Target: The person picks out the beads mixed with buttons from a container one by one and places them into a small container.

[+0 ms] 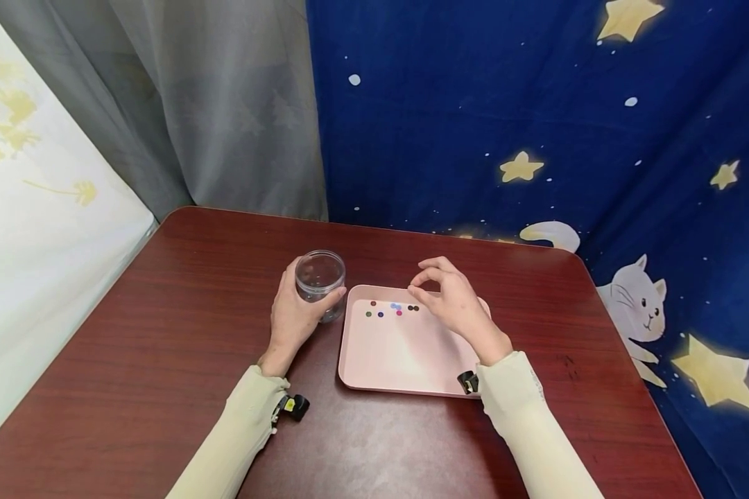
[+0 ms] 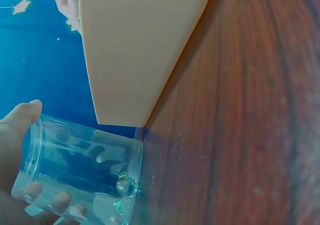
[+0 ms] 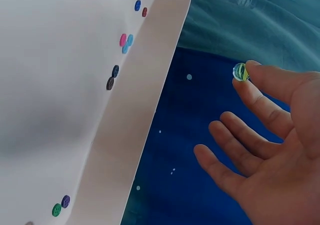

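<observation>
My left hand [image 1: 292, 312] grips a clear plastic jar [image 1: 320, 272], fingers and thumb around its side. The jar stands on the table left of the pink tray [image 1: 399, 360]. In the left wrist view, glass marbles [image 2: 125, 185] lie at the jar's bottom; reflections blur how many. Above the tray's far right part, my right hand [image 1: 455, 303] pinches a clear glass marble [image 3: 240, 72] with a yellow-green swirl between thumb and index finger. Its other fingers are spread loosely. Several small buttons [image 1: 399, 313] lie along the tray's far side, in red, green, blue, pink and dark colours.
A dark red wooden table [image 1: 225, 291] carries the tray and jar. In the right wrist view, a green button [image 3: 56, 210] and a purple button [image 3: 66, 201] lie by another tray corner. Grey and blue curtains [image 1: 424, 125] hang behind the table.
</observation>
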A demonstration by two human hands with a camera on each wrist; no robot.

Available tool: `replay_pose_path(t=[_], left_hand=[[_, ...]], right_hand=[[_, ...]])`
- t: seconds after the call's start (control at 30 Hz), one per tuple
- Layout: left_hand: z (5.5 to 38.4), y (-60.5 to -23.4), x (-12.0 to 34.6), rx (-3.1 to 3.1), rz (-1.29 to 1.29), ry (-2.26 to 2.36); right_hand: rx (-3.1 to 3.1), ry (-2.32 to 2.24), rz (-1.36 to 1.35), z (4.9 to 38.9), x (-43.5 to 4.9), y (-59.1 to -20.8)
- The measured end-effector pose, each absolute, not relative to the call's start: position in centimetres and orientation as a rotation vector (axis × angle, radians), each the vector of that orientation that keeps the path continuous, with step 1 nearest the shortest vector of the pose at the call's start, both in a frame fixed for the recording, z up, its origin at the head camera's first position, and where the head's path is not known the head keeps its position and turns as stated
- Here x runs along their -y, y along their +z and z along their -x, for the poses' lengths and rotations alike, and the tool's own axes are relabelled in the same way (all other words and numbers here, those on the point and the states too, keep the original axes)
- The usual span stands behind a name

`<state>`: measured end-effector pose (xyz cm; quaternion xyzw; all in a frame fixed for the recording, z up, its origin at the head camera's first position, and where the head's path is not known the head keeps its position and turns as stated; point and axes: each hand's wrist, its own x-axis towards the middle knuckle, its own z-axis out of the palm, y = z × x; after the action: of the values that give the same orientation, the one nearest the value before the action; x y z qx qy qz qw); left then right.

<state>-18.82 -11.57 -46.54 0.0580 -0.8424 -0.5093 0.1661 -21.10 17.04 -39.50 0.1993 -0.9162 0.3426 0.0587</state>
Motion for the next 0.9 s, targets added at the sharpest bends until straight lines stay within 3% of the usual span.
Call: replay_pose_path(t=[0.9], left_hand=[[18.8,-46.7,11.6,2.399,-0.156,-1.448]], right_hand=[[2.744,1.084,-0.626,20.9,-15.1,-40.1]])
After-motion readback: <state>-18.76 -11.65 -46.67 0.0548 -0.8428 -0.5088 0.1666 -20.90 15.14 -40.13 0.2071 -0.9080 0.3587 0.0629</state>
